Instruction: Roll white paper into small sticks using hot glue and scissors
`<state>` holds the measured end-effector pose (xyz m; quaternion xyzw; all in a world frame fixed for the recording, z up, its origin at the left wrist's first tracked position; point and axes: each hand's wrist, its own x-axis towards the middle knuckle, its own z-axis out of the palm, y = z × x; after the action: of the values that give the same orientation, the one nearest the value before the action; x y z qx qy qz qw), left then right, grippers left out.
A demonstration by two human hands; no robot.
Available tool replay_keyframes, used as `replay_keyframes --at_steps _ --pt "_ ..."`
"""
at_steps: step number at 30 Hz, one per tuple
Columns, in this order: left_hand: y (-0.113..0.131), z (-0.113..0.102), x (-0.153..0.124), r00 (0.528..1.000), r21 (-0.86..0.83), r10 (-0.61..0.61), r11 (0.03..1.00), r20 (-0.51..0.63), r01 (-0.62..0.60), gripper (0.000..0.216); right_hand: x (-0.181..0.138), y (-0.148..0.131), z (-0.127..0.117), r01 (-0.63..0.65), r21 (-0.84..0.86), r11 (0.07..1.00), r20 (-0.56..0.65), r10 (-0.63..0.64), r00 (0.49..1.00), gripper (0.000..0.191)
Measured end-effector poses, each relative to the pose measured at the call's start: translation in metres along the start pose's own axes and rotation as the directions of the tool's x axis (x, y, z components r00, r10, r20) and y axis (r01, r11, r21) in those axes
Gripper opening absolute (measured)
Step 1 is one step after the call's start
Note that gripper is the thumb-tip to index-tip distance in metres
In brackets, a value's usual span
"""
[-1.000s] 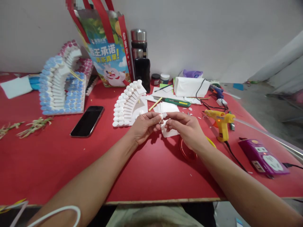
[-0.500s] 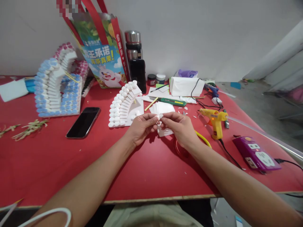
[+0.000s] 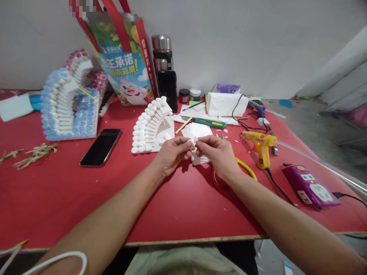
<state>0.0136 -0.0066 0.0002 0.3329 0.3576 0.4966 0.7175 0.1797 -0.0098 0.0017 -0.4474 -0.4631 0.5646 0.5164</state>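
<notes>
My left hand point(image 3: 175, 152) and my right hand point(image 3: 215, 151) meet over the middle of the table, fingertips pinched together. Between them is a small white piece point(image 3: 195, 139), which looks like paper or cotton; its exact kind is too small to tell. Just beneath the fingers lies a stack of white paper pieces point(image 3: 202, 130), partly covered by my hands. To the left of my left hand stands a curved white model point(image 3: 153, 124), its stepped strips tipped with rounded white puffs.
A yellow hot glue gun point(image 3: 261, 147) and a purple power socket point(image 3: 311, 187) sit at right. A green cutter point(image 3: 208, 122) lies behind the papers. At left are a black phone point(image 3: 101, 147) and a blue-and-white model point(image 3: 69, 107). A shopping bag point(image 3: 123, 65) stands behind.
Both hands stay nearly in place. The white piece between the fingertips has turned slightly, and a bit more of it shows. The view has shifted a little.
</notes>
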Motion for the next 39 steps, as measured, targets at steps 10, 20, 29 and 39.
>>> replay_keyframes --at_steps 10,20,29,39 --pt "-0.002 0.002 0.000 0.999 -0.107 -0.038 0.993 0.034 0.041 0.032 -0.002 -0.004 0.002 0.140 -0.206 0.968 -0.051 -0.153 0.987 0.014" --pt "-0.006 0.003 0.000 0.998 -0.168 -0.036 0.985 0.042 0.043 0.029 -0.007 -0.005 0.004 0.404 -0.366 0.838 0.028 -0.424 0.905 0.003" --pt "-0.005 0.005 -0.002 0.999 -0.161 -0.018 0.987 0.036 0.024 0.031 -0.009 -0.003 0.002 0.572 -0.418 0.705 0.158 -0.564 0.811 0.011" --pt "-0.004 0.006 -0.004 0.998 -0.051 0.066 0.997 -0.010 -0.066 0.034 -0.013 -0.002 0.002 0.651 -0.475 0.592 0.206 -0.644 0.736 0.017"
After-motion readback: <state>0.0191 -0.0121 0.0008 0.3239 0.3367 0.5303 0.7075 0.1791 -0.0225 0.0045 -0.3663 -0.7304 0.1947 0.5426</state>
